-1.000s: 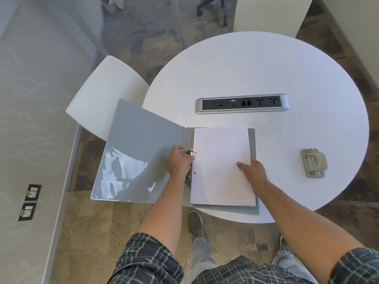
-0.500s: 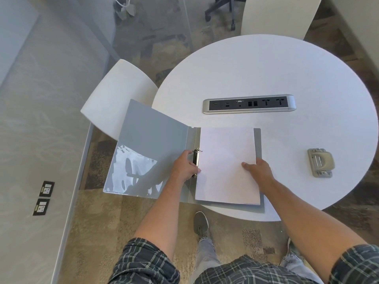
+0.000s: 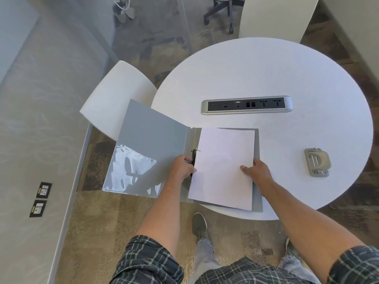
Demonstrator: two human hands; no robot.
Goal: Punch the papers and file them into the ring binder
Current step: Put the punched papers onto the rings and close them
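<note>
Both hands work the ring binder point(image 3: 155, 148): left hand point(image 3: 182, 168) curled around the ring mechanism point(image 3: 193, 155), hiding its lower part; right hand point(image 3: 257, 171) pinches the papers point(image 3: 223, 160) by their right edge.

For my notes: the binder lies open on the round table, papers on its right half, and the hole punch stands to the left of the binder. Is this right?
Not quite. The head view shows the hole punch to the right of the binder, not the left. The rest holds: papers on its right half, on the round table.

the grey ring binder point(image 3: 155, 148) lies open, its left cover hanging past the table edge. white papers point(image 3: 223, 167) lie flat on its right half. the grey hole punch point(image 3: 316, 161) sits well apart, to the right.
</note>
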